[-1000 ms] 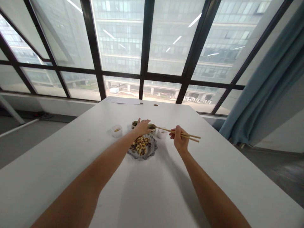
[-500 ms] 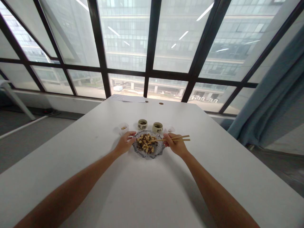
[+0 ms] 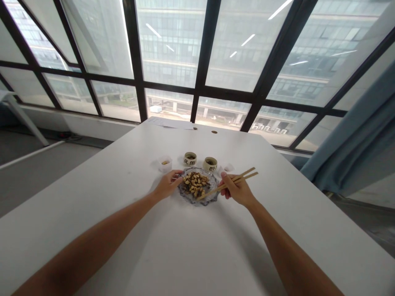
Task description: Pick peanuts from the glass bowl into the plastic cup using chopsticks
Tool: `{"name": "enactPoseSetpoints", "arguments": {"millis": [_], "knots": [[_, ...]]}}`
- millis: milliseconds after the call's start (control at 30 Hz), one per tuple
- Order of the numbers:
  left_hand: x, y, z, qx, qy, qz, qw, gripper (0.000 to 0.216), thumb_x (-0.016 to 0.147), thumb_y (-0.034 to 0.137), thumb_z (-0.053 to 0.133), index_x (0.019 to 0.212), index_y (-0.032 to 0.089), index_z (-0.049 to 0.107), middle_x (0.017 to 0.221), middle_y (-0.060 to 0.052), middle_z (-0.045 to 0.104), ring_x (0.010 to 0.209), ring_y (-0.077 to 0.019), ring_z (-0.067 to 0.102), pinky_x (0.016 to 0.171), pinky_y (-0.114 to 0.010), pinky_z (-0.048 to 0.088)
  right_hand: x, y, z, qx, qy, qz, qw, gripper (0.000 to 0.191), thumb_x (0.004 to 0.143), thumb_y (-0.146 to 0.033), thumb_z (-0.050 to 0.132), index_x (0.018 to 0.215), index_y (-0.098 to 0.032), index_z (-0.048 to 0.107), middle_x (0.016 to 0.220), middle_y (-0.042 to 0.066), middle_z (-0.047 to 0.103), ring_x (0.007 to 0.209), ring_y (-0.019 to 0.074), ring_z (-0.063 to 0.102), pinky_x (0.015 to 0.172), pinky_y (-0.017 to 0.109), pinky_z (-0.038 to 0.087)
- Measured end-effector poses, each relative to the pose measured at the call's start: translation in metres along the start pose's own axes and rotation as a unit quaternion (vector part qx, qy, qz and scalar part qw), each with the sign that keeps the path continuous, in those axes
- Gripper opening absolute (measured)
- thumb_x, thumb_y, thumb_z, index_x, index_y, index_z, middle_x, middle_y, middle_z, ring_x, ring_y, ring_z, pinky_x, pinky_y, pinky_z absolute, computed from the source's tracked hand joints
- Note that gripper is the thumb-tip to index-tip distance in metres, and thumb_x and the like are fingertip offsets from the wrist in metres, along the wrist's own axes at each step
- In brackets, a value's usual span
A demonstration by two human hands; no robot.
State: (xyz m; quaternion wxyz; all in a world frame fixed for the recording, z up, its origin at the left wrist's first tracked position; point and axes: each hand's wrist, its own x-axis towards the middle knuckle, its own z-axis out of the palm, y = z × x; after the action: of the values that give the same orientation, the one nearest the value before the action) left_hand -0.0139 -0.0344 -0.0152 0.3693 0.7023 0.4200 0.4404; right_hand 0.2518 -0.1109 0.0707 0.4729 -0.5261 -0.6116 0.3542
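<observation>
A clear glass dish (image 3: 215,199) with a scalloped rim holds a mix of peanuts (image 3: 195,181) and smaller dark pieces too fine to name. My left hand (image 3: 167,184) has its thumb and fingers curled at the dish's left rim. In my right hand (image 3: 238,190) is a pair of wooden chopsticks (image 3: 212,191), slanting down to the left. Their tips rest low in the dish, at the near edge of the peanuts. Just behind the dish stand two small cream cups, a left cup (image 3: 189,159) and a right cup (image 3: 210,164), with black characters and dark contents.
A small white container (image 3: 165,165) with a few yellowish pieces is left of the cups. Another small white container (image 3: 228,167) sits to the right, partly hidden. Papers (image 3: 173,123) lie at the far end of the white table (image 3: 185,246), below the windows.
The chopstick tips have moved toward the near side of the dish, and the chopsticks tilt more steeply. My left hand stays at the rim. The whole view has shifted slightly.
</observation>
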Motion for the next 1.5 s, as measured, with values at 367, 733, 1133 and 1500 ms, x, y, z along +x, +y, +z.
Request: {"name": "enactPoseSetpoints", "arguments": {"millis": [367,733,1133,1500], "knots": [[0.0,0.003,0.001,0.007,0.003,-0.009,1.0,0.04,0.082,0.039,0.059,0.113,0.014,0.065,0.094,-0.009,0.071,0.084,-0.0194,0.067,0.078,-0.033,0.054,0.0,0.009,0.003,0.005,0.079,-0.065,0.995,0.055,0.084,-0.067,0.055,0.067,-0.015,0.067,0.049,0.004,0.062,0.036,0.0125,0.054,0.034,0.022,0.042],[0.001,-0.001,0.001,0.003,-0.001,-0.008,1.0,0.043,0.081,0.041,0.059,0.114,0.014,0.064,0.095,-0.01,0.071,0.083,-0.0187,0.066,0.076,-0.033,0.054,-0.011,0.007,0.022,-0.129,-0.075,-0.152,0.977,0.046,0.095,-0.047,0.05,0.063,-0.018,0.064,0.054,0.002,0.063,0.047,0.0126,0.058,0.045,0.022,0.044],[0.0,0.001,0.001,-0.001,-0.002,-0.012,1.0,0.044,0.081,0.043,0.06,0.114,0.014,0.064,0.093,-0.009,0.071,0.083,-0.0195,0.067,0.076,-0.033,0.054,-0.002,0.014,0.017,0.016,0.081,-0.06,0.995,0.052,0.079,-0.067,0.061,0.066,-0.017,0.065,0.047,0.003,0.061,0.034,0.0127,0.053,0.032,0.022,0.04],[0.001,-0.001,0.0,0.003,0.001,-0.008,1.0,0.041,0.082,0.04,0.059,0.114,0.014,0.065,0.09,-0.008,0.071,0.082,-0.0196,0.067,0.076,-0.035,0.054,0.007,0.016,0.002,0.064,0.188,-0.023,0.98,0.062,0.076,-0.076,0.056,0.064,-0.015,0.063,0.044,0.003,0.06,0.031,0.0107,0.051,0.029,0.02,0.037]]}}
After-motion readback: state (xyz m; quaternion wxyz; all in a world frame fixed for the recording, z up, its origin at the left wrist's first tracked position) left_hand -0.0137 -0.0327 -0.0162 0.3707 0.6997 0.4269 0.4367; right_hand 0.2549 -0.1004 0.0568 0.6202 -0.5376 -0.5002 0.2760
